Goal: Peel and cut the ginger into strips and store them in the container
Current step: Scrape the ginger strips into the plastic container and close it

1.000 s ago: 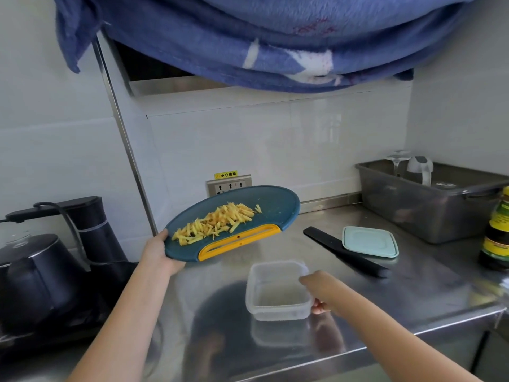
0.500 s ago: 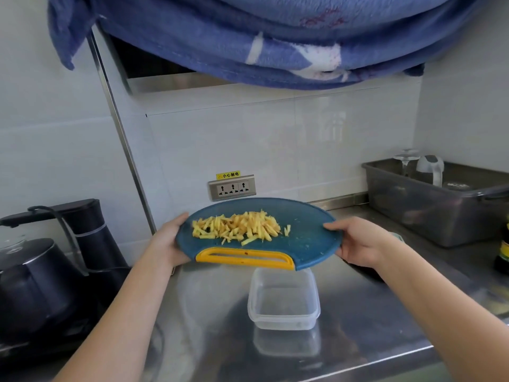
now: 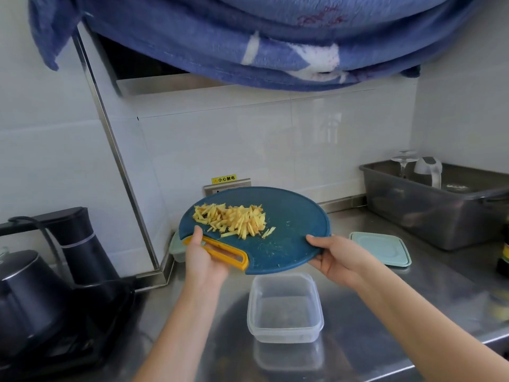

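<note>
both hands (image 3: pixel 205 260) hold cutting board (image 3: pixel 292 216) above container (image 3: pixel 285 307), lid (image 3: pixel 381 248) beside.

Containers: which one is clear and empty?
The clear square tub in front, just below the cutting board. The grey bin at right holds a glass and a jug; the pale green box is mostly hidden.

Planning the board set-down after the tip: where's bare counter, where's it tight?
Bare counter right of the container, in front of the lid. A second strip between container and kettle base, under the left forearm. Tight at far right: lid, grey tub and bottle sit close. Under the cutting board is hidden.
</note>
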The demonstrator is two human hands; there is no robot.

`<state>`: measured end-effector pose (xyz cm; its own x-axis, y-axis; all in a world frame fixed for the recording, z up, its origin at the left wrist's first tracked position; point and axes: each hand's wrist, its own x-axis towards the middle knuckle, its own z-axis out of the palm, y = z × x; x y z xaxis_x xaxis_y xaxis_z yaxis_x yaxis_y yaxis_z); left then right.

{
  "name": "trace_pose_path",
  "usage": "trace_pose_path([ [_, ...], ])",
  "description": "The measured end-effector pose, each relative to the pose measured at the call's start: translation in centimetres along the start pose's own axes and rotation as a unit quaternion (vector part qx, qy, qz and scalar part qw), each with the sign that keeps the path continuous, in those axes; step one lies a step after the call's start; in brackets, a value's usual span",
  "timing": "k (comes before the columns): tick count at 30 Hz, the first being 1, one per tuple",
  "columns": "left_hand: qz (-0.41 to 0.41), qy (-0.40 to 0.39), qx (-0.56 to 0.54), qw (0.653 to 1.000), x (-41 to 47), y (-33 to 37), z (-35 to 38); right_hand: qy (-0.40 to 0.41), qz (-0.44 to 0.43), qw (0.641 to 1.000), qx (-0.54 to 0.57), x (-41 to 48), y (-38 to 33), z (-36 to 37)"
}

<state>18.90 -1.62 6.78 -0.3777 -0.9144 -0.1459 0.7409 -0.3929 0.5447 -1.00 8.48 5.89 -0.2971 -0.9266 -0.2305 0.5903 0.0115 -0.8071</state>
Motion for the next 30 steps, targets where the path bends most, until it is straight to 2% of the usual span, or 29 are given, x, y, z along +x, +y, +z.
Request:
trace_pose_path([
  [2,0.010,0.003,0.015,1.000,0.1,0.1,-0.3,0.043,0.005,0.984,-0.172,0.2,-0.6,-0.2],
  [4,0.017,0.013,0.024,0.999,0.1,0.2,-0.6,0.116,-0.037,0.917,-0.379,0.5,-1.3,0.2],
  [6,0.014,0.019,0.025,0.999,0.1,0.3,-0.6,0.166,-0.145,0.838,-0.500,0.5,-2.4,2.0],
  [8,0.003,0.021,0.025,0.999,0.4,0.6,-0.6,0.129,-0.257,0.755,-0.590,0.8,-3.5,4.9],
  [11,-0.014,0.010,0.034,0.999,0.7,1.0,-0.3,0.019,-0.285,0.627,-0.725,2.6,-4.9,10.1],
  [12,-0.018,-0.005,0.040,0.999,0.7,1.1,-0.3,-0.005,-0.279,0.599,-0.751,3.2,-5.2,11.8],
  [15,-0.025,-0.043,0.061,0.997,0.9,1.3,-0.8,-0.121,-0.243,0.594,-0.757,4.7,-5.5,16.2],
  [18,-0.049,-0.064,0.078,0.994,0.7,1.3,-1.2,-0.197,-0.193,0.548,-0.790,6.6,-4.2,17.9],
  [22,-0.056,-0.090,0.095,0.990,0.5,1.3,-1.7,-0.226,-0.152,0.527,-0.805,8.5,-2.2,18.5],
  [25,-0.042,-0.095,0.098,0.990,0.8,1.0,-1.8,-0.238,-0.168,0.503,-0.814,8.6,-1.2,18.0],
  [30,-0.036,-0.067,0.089,0.993,1.0,0.6,-1.6,-0.241,-0.194,0.532,-0.788,7.8,-0.3,15.9],
])
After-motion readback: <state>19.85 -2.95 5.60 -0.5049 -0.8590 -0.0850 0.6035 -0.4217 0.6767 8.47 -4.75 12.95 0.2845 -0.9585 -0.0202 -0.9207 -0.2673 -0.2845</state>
